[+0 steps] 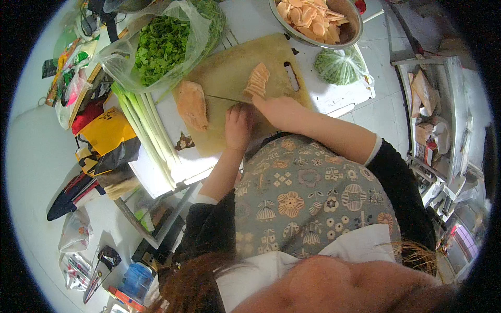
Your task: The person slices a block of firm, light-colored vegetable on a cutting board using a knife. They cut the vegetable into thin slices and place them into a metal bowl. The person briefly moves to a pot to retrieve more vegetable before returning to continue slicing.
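Note:
My right hand [280,111] reaches over a yellowed plastic cutting board [235,70], its fingertips gripping the lower end of a fanned stack of pale-orange slices [258,78]. They look like sweet potato. Close beside it, my left hand [238,121] rests low on the board with its fingers curled; whatever is under them is hidden. A thin dark line runs leftward from near that hand, and I cannot tell if it is a knife edge or a mark on the board. Toward the board's left side lies a peeled, uncut pale-orange piece [191,105].
A metal bowl [354,37] of similar slices stands at the back right. Beside it is a plastic bag of green peas or beans [338,66]. Chopped greens fill an open plastic bag [160,51] at the back left. Long scallions [146,133] lie along the white table's [150,176] left edge.

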Tool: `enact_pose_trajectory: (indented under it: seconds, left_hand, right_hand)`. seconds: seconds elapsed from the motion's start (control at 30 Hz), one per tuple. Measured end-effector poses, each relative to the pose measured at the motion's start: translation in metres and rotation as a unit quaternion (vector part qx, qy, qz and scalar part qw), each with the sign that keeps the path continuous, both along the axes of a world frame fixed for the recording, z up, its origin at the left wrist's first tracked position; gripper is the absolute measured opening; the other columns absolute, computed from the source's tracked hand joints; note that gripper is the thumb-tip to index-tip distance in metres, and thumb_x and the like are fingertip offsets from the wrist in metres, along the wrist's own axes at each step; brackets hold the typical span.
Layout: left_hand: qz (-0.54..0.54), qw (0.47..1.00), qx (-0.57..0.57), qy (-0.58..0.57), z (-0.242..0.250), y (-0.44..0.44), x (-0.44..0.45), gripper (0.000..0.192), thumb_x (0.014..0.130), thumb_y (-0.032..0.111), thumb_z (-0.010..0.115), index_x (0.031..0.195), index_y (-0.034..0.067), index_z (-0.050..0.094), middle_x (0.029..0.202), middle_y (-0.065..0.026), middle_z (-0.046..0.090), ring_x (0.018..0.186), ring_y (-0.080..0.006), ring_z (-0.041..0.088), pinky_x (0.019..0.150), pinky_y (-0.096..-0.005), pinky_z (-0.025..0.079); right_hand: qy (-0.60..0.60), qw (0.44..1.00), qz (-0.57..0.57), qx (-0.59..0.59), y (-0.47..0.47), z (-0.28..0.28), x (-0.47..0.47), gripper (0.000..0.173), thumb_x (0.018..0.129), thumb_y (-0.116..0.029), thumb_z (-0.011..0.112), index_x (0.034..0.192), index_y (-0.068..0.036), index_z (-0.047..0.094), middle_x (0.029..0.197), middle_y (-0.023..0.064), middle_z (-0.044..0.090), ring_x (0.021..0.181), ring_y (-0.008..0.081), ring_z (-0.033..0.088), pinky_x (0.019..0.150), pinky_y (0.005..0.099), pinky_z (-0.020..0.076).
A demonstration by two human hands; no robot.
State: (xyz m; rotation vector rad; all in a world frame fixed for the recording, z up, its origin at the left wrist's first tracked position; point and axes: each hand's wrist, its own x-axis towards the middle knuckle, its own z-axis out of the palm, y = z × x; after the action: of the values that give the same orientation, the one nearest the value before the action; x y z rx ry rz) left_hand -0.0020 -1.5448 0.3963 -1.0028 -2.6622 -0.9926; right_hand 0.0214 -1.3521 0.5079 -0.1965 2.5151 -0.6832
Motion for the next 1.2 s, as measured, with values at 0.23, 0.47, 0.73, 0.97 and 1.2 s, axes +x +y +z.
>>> enact_pose_trajectory:
  seconds: [0.23, 0.47, 0.73, 0.97, 1.2]
  left_hand:
    - [0.015, 1.000, -0.019, -0.011, -0.001, -0.003, 0.005, 0.031, 0.084, 0.007, 0.065, 0.115, 0.004, 0.062, 0.117, -0.0158, 0.061, 0.108, -0.0378, 0.056, 0.093, -0.0457, 0.049]
    - [0.015, 1.000, -0.009, -0.010, -0.012, -0.003, 0.001, 0.026, 0.085, 0.007, 0.066, 0.111, 0.003, 0.064, 0.116, -0.0166, 0.062, 0.108, -0.0380, 0.056, 0.093, -0.0455, 0.049]
    - [0.009, 1.000, -0.007, 0.002, -0.012, -0.006, -0.003, 0.022, 0.084, 0.006, 0.067, 0.106, 0.005, 0.067, 0.113, -0.0148, 0.064, 0.107, -0.0366, 0.058, 0.092, -0.0455, 0.049]
    - [0.017, 1.000, 0.021, -0.012, -0.005, -0.007, 0.002, 0.025, 0.083, 0.005, 0.062, 0.107, 0.007, 0.066, 0.113, -0.0140, 0.063, 0.104, -0.0363, 0.059, 0.089, -0.0435, 0.051]
    - [0.038, 0.999, 0.025, -0.026, -0.003, -0.003, 0.003, 0.019, 0.088, 0.006, 0.064, 0.106, 0.007, 0.067, 0.112, -0.0141, 0.064, 0.105, -0.0359, 0.059, 0.090, -0.0431, 0.051]
  right_hand:
    - [0.046, 0.998, -0.023, -0.026, 0.034, -0.012, 0.023, 0.026, 0.093, -0.007, 0.047, 0.118, -0.004, 0.043, 0.088, 0.0275, 0.066, 0.085, 0.0474, 0.065, 0.073, 0.0549, 0.0509]
    - [-0.035, 0.999, -0.017, 0.002, 0.034, 0.024, 0.039, 0.024, 0.093, -0.005, 0.045, 0.117, -0.003, 0.042, 0.094, 0.0269, 0.065, 0.090, 0.0469, 0.065, 0.075, 0.0532, 0.0515]
    - [-0.007, 1.000, -0.008, 0.011, 0.002, 0.014, 0.015, 0.027, 0.094, -0.007, 0.044, 0.121, -0.002, 0.044, 0.101, 0.0281, 0.065, 0.095, 0.0480, 0.065, 0.079, 0.0528, 0.0528]
    - [-0.023, 0.999, -0.033, -0.011, 0.016, 0.009, 0.005, 0.032, 0.093, -0.006, 0.047, 0.125, -0.003, 0.044, 0.101, 0.0289, 0.066, 0.097, 0.0477, 0.065, 0.080, 0.0542, 0.0521]
    - [-0.043, 0.999, -0.011, -0.002, 0.031, 0.026, 0.029, 0.030, 0.091, -0.003, 0.048, 0.121, -0.001, 0.043, 0.102, 0.0274, 0.066, 0.096, 0.0469, 0.065, 0.079, 0.0534, 0.0520]
